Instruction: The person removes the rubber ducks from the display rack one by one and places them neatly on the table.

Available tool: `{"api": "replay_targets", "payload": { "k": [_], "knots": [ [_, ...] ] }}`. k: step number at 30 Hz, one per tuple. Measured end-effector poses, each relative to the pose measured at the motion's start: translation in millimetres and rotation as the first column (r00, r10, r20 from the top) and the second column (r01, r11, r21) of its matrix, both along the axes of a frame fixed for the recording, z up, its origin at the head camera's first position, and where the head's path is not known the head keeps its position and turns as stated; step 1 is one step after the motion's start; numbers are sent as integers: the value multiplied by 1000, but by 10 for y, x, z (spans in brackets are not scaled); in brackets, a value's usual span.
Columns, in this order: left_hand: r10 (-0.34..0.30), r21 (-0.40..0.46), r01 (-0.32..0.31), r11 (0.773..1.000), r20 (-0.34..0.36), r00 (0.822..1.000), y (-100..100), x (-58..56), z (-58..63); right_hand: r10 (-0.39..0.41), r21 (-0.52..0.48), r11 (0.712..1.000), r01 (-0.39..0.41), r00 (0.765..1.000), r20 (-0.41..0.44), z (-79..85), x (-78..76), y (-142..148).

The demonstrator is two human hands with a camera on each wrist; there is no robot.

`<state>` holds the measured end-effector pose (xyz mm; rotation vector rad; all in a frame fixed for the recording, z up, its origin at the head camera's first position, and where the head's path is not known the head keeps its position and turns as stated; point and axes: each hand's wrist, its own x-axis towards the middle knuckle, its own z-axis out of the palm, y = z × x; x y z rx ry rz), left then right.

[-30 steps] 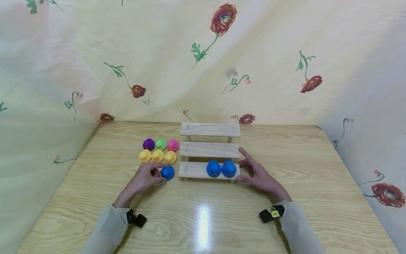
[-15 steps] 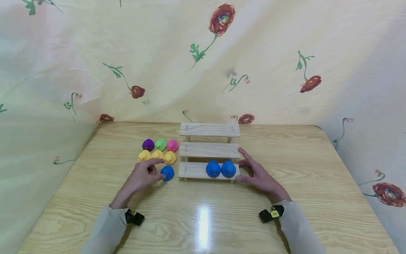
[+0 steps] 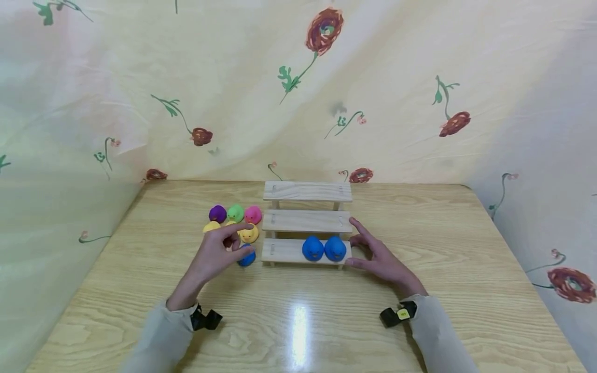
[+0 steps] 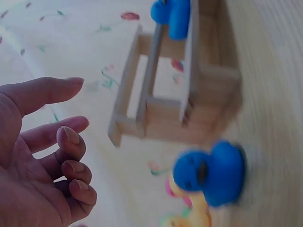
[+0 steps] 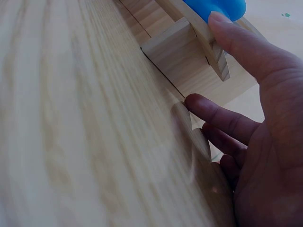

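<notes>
My left hand (image 3: 218, 255) hovers over a blue rubber duck (image 3: 247, 257) on the table, its thumb and index finger apart and holding nothing. The left wrist view shows that blue duck (image 4: 210, 172) standing apart from the fingers, beside the rack. A three-tier wooden step rack (image 3: 284, 250) stands right of it, with two blue rubber ducks (image 3: 313, 249) side by side on the right part of the lowest tier. At the rack's right end rests my right hand (image 3: 380, 257), fingers spread. Its thumb (image 5: 236, 35) touches the lowest tier's end near a blue duck.
Behind the loose blue duck stand yellow rubber ducks (image 3: 249, 233), partly hidden by my left hand. A purple duck (image 3: 217, 214), a green duck (image 3: 235, 213) and a pink duck (image 3: 253, 214) form the row beyond. Floral cloth (image 3: 242, 103) hangs behind the table (image 3: 410, 217).
My left hand has let go of the loose blue duck and risen over it, fingers slightly farther forward. The right hand has stayed at the rack's end.
</notes>
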<state>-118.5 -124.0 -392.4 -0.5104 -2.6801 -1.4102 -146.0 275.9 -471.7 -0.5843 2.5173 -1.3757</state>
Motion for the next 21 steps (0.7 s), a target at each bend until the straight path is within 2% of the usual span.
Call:
{"api": "replay_targets", "payload": {
  "k": [6,14,21],
  "knots": [
    [-54,41,55,998,-30,998,297,7,54,1,-7,1000,-1,1000,1,1,-2,-3],
    [-95,45,95,994,-14,995,692,-24,-39,2,-4,1000,-2,1000,-3,2,5,0],
    [-117,54,116,992,15,993,924,-53,-118,1,3,1000,-1,1000,-1,8,3,-5]
  ]
}}
